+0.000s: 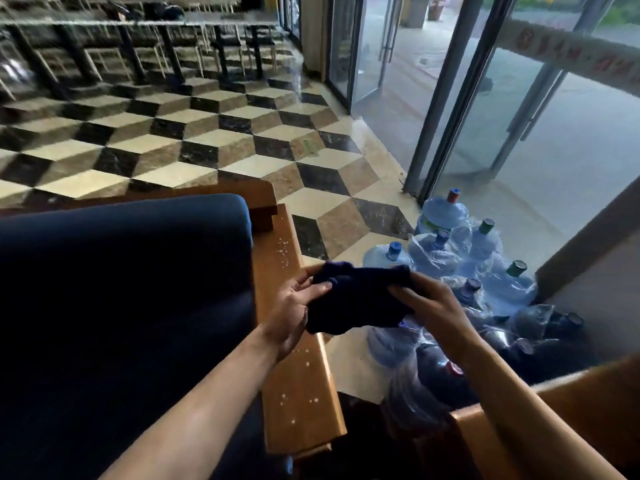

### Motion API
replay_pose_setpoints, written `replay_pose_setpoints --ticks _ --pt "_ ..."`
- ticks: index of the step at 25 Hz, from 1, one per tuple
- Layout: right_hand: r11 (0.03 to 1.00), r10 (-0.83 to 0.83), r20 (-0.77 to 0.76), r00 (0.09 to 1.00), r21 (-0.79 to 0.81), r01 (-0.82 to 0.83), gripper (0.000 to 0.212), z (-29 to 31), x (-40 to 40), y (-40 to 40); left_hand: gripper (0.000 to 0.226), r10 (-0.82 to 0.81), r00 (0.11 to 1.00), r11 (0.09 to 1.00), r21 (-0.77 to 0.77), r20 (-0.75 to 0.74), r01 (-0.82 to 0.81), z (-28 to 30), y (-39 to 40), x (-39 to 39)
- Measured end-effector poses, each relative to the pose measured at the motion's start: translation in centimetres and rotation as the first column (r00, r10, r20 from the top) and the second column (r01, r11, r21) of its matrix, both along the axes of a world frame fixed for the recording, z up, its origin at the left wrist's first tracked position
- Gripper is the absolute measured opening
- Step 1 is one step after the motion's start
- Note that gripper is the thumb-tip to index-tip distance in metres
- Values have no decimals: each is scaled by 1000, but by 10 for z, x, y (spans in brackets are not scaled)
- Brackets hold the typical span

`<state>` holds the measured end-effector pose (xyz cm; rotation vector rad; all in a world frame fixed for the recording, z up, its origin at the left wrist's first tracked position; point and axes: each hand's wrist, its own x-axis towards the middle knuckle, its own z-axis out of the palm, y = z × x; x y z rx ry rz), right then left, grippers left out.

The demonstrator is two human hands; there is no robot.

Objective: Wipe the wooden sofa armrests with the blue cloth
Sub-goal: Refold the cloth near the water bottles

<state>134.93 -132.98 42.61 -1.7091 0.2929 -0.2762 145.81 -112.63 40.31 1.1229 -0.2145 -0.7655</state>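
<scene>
My left hand and right hand pinch the blue cloth at mid-frame; the speckled wooden armrest runs lengthwise just beneath my left.

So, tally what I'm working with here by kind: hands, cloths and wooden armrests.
Hands: 2, the left hand and the right hand
Blue cloth: 1, held by both hands
Wooden armrests: 2, the speckled armrest and the lower-right armrest
Total: 5
</scene>
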Motion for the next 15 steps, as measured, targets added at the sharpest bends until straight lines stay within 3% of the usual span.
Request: replay_pose_setpoints --ticks 3,7,15 --pt "996 66 -19 998 66 -65 17 -7 24 30 32 208 970 976 37 125 -215 0 31 -2" --pt "985 175 1 985 -9 -175 11 -19 52 52 31 357 881 898 145 312 -415 -6 63 -7" --pt "979 149 -82 985 -128 -159 13 -50 61 60 30 442 780 751 294 443 -592 -29 55 -22"
